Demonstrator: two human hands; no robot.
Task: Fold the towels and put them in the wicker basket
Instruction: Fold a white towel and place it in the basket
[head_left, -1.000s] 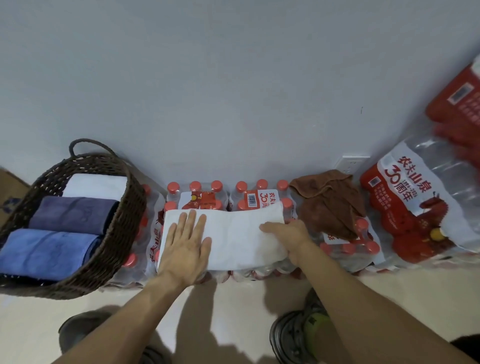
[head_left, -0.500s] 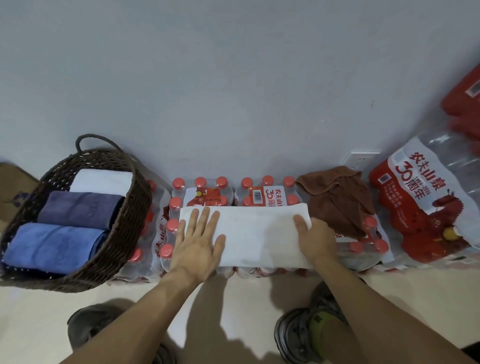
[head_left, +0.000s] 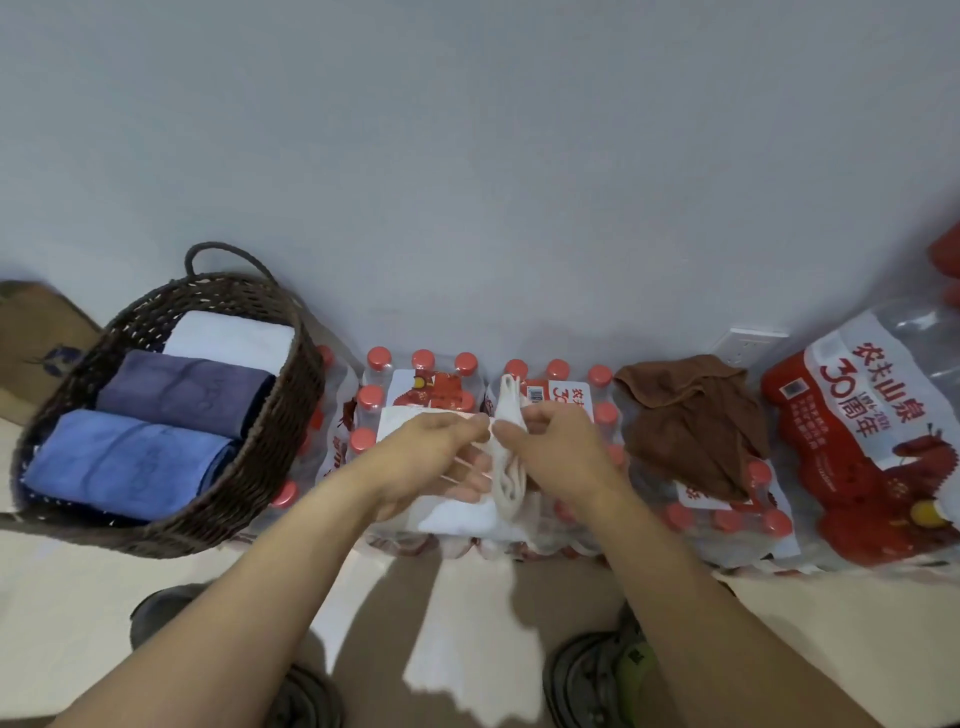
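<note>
From the head camera, we see the left hand (head_left: 436, 457) and the right hand (head_left: 550, 447) meet over a white towel (head_left: 457, 514), each pinching its soft cloth, with a fold standing up between them. The towel lies on a shrink-wrapped pack of water bottles (head_left: 415, 384) with red caps, set against a plain grey wall (head_left: 467, 156). To the left, a dark woven wicker basket (head_left: 270, 441) with a loop handle holds three rolled towels: blue (head_left: 119, 462), purple-grey (head_left: 182, 389) and white (head_left: 228, 338). A crumpled brown towel (head_left: 691, 415) lies on the bottles to the right. Beside it, a red-and-white pack (head_left: 857, 441) reads "农夫山泉 30周年".
</note>
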